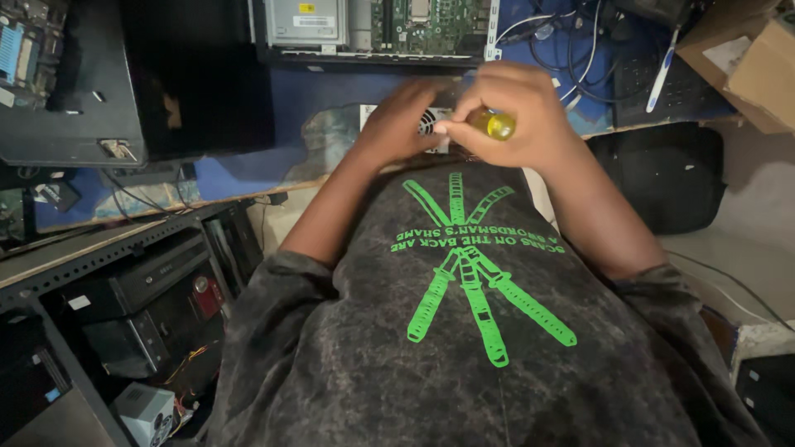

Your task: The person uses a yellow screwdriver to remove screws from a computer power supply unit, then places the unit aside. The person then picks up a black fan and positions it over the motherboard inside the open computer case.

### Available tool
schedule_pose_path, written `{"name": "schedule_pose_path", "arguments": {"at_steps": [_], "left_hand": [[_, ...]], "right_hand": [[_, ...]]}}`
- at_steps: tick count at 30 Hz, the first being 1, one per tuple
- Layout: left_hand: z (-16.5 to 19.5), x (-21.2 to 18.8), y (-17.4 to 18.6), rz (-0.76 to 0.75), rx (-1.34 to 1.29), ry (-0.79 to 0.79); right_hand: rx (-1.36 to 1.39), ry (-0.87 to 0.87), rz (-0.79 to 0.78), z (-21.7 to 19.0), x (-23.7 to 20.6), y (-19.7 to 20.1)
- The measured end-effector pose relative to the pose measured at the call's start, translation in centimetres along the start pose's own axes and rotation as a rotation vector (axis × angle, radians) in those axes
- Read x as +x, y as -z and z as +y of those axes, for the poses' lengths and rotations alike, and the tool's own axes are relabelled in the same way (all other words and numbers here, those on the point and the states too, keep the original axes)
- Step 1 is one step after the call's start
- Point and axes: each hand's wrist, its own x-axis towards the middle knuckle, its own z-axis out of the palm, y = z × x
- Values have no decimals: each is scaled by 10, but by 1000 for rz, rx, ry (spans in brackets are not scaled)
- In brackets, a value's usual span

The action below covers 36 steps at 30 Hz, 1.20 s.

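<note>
Yellow translucent plastic forms the screwdriver handle [495, 125], upper centre of the frame, gripped in the closed right hand [517, 116]. The left hand [397, 124] curls over a small metal power-supply unit [431, 124] with a fan grille, steadying it on the blue desk [248, 170]. Judged stiff and fairly heavy, with sharp sheet edges; best held by its flat sides. A cardboard box [758, 70] sits upper right; a grey drive with a pale rectangular label [306, 21] sits upper centre.

blue-topped workbench [315, 91] with open computer case [381, 29], black panel [199, 74], tangled cables [571, 41]
</note>
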Motion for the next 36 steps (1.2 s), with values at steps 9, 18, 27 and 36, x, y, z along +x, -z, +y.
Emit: {"name": "schedule_pose_path", "arguments": {"at_steps": [9, 18, 27, 36], "left_hand": [[-52, -33, -38, -8, 321, 58], [-50, -36, -38, 41, 244, 53], [-54, -37, -43, 59, 240, 39], [-43, -34, -30, 75, 133, 47]], "right_hand": [[719, 33, -327, 42, 11, -18], [717, -160, 138, 59, -3, -34], [302, -152, 370, 34, -5, -69], [150, -122, 478, 7, 6, -90]]}}
